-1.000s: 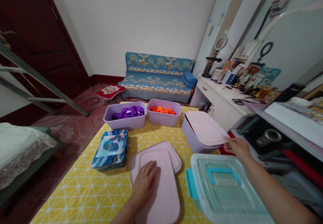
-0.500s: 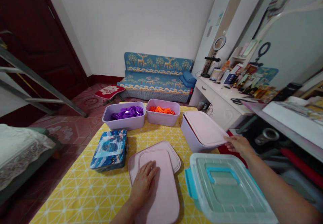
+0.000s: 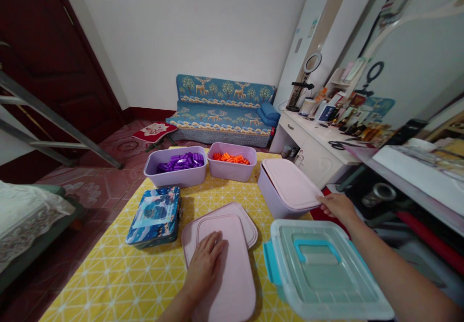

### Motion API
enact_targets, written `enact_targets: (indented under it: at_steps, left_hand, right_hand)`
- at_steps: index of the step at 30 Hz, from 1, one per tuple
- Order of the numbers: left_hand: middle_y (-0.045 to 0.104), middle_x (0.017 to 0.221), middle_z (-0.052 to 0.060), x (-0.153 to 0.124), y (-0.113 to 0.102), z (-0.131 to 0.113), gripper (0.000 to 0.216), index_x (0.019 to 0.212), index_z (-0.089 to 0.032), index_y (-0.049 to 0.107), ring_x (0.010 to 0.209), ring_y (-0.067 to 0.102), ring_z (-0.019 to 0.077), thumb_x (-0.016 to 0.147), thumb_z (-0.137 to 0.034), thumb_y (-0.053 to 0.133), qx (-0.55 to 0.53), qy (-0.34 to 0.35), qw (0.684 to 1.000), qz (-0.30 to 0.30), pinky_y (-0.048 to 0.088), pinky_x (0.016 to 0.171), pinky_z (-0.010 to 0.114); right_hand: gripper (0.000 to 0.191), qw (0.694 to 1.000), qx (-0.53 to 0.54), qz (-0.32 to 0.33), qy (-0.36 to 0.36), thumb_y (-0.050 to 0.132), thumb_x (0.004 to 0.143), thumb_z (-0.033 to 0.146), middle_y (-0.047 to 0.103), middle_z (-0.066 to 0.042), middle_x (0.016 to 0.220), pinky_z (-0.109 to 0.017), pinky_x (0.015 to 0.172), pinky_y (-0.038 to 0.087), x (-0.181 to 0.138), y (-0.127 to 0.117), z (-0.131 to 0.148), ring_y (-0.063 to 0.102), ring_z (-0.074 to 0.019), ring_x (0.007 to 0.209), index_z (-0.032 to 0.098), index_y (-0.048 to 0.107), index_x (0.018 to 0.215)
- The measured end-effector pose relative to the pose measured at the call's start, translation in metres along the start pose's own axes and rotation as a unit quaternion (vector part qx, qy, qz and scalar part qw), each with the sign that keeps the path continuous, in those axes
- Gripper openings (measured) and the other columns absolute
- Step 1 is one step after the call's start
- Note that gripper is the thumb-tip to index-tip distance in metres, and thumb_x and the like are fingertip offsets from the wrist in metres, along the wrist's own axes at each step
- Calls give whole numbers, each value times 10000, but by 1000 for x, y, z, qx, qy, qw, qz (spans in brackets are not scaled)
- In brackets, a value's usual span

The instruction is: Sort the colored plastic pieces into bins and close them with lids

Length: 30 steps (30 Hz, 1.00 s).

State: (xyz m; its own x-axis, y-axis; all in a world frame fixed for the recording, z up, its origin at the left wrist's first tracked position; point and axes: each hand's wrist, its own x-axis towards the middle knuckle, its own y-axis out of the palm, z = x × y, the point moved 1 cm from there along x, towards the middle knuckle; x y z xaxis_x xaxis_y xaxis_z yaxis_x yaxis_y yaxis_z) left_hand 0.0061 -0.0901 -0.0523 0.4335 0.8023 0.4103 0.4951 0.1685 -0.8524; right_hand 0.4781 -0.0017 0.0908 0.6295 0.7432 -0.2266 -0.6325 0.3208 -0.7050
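My left hand (image 3: 206,261) lies flat, fingers stretched, on the upper pink lid (image 3: 234,273), which overlaps another pink lid (image 3: 246,223) on the table. At the right, my right hand (image 3: 335,207) pinches the near right corner of a pink bin lid (image 3: 292,182). That lid rests on a lilac bin (image 3: 271,196), with a dark gap showing along its left side; the bin's contents are hidden. Farther back stand an open lilac bin of purple pieces (image 3: 181,162) and another of orange pieces (image 3: 231,158).
A clear box with a turquoise handle (image 3: 319,252) stands under my right forearm. On the left sits a blue picture tin (image 3: 155,215). The yellow patterned tablecloth (image 3: 108,269) covers the table. Beyond are a blue sofa (image 3: 217,111), a red stool (image 3: 154,132) and a cluttered white dresser (image 3: 311,133).
The view has shifted slightly, so everything sits a little farther left. Both hands keep their places on the lids.
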Motion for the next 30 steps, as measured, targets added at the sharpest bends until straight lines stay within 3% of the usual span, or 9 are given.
enact_targets:
  at_steps: [6, 12, 19, 23, 30]
  left_hand:
    - [604, 1403, 55, 1, 1, 0, 397, 1284, -283, 621, 1273, 572, 257, 920, -166, 510, -5, 1, 1000, -9, 536, 1027, 451]
    - [614, 1389, 58, 0, 2, 0, 378, 1280, -287, 626, 1262, 581, 262, 932, -189, 515, 3, 5, 1000, -14, 542, 1014, 452]
    - [609, 1394, 65, -1, 2, 1, 398, 1298, -286, 615, 1261, 583, 256, 933, -177, 501, 2, 6, 1000, -12, 546, 1012, 445]
    - [603, 1404, 61, -1, 4, 2, 402, 1286, -286, 622, 1269, 578, 265, 920, -163, 512, -3, 1, 1000, -9, 539, 1026, 463]
    - [599, 1409, 56, -2, 5, 3, 414, 1307, -294, 609, 1275, 569, 259, 922, -172, 515, -8, 4, 1000, -9, 535, 1033, 463]
  right_hand:
    - [194, 1000, -16, -9, 20, 744, 776, 313, 690, -68, 573, -214, 386, 478, 5, 2, -11, 628, -158, 458, 143, 651, 761]
    - [230, 999, -24, -31, -19, 698, 804, 323, 748, -77, 799, -267, 499, 563, 11, 9, -13, 714, -200, 645, 155, 668, 958]
    - [160, 986, -102, -106, -84, 668, 788, 327, 757, -92, 868, -286, 704, 545, 26, 8, 1, 713, -263, 919, 179, 711, 832]
    - [186, 980, -148, -98, -87, 650, 793, 353, 724, -76, 720, -300, 674, 519, 25, 5, -3, 711, -268, 828, 194, 707, 716]
    - [202, 972, -188, -91, -103, 654, 780, 341, 725, -91, 785, -354, 805, 519, 13, 0, 4, 693, -292, 937, 212, 658, 625]
